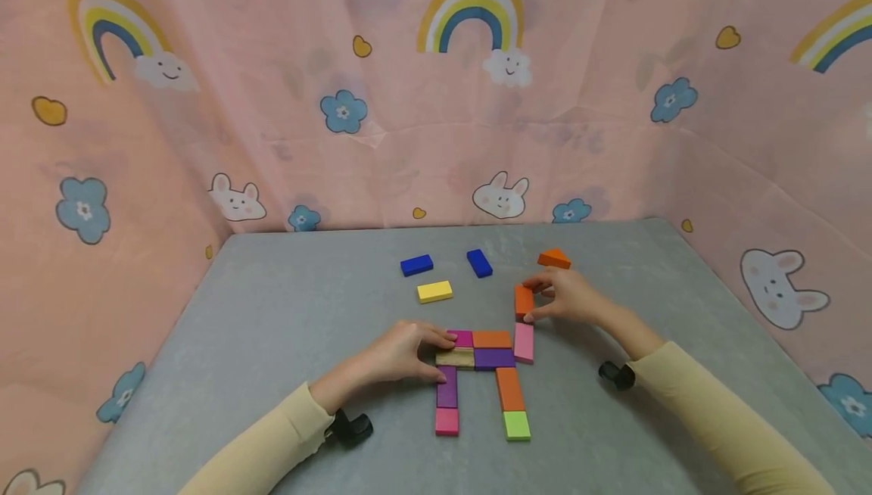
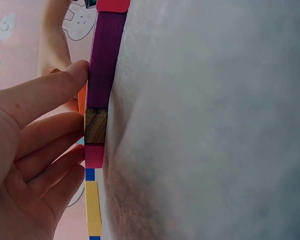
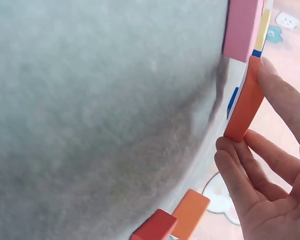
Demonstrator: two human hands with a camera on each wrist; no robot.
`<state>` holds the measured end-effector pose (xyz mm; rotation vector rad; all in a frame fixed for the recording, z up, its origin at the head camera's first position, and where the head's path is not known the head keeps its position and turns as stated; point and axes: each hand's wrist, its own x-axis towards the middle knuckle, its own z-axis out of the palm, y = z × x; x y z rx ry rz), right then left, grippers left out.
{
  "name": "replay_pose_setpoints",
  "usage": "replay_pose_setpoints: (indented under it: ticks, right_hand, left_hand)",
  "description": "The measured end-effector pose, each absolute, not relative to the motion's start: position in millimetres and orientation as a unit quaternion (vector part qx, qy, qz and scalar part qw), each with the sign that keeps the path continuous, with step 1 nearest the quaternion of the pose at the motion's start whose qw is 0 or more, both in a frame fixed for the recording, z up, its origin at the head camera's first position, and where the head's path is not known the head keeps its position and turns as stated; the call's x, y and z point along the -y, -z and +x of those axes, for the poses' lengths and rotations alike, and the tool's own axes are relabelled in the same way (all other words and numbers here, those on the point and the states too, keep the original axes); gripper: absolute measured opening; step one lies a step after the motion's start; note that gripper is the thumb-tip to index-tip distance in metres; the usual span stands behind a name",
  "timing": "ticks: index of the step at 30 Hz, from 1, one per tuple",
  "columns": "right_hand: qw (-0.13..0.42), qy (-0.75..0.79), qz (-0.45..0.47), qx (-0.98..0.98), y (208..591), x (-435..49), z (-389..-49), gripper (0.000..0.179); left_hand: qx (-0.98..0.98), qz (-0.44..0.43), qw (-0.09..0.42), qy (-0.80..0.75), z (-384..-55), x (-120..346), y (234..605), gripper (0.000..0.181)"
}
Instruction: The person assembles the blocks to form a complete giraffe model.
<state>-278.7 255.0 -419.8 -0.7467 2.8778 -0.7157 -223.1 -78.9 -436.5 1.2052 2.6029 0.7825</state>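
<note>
My right hand (image 1: 568, 297) pinches an orange block (image 3: 246, 100) endwise between thumb and fingertips, just beyond the far end of a light pink block (image 1: 524, 342). In the head view, my left hand (image 1: 402, 351) lies at the left side of a flat block figure. Its thumb touches a purple block (image 2: 107, 60), and its fingers rest by a wood-coloured block (image 1: 455, 359) and a magenta block (image 2: 94, 156). Beside these lie an upper orange block (image 1: 492, 339) and another purple block (image 1: 494, 359). Two legs extend nearer, ending in a pink-red block (image 1: 446, 421) and a green block (image 1: 517, 426).
Beyond the figure lie two blue blocks (image 1: 417, 265), a yellow block (image 1: 434, 292) and, at the far right, an orange triangular block (image 1: 554, 258). The grey tabletop (image 1: 306, 275) meets a pink patterned curtain (image 1: 395, 154) at its back and sides.
</note>
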Motion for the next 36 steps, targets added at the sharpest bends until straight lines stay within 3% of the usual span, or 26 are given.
replay_pose_setpoints:
  ticks: [14,22,36]
  right_hand:
    - [0.019,0.250,-0.268,-0.930,431.6,-259.1,-270.5,0.059]
    - [0.017,0.275,-0.267,-0.923,434.1,-263.5,-270.2,0.047]
    - [0.035,0.269,-0.268,-0.925,434.5,-263.1,-270.2,0.046]
  left_hand:
    - [-0.872,0.407,0.080,-0.260,-221.7,78.6,436.6,0.047]
    - [-0.871,0.405,0.084,-0.264,-222.5,78.7,436.6,0.048]
    - [-0.871,0.407,0.082,-0.262,-223.2,78.8,437.0,0.049]
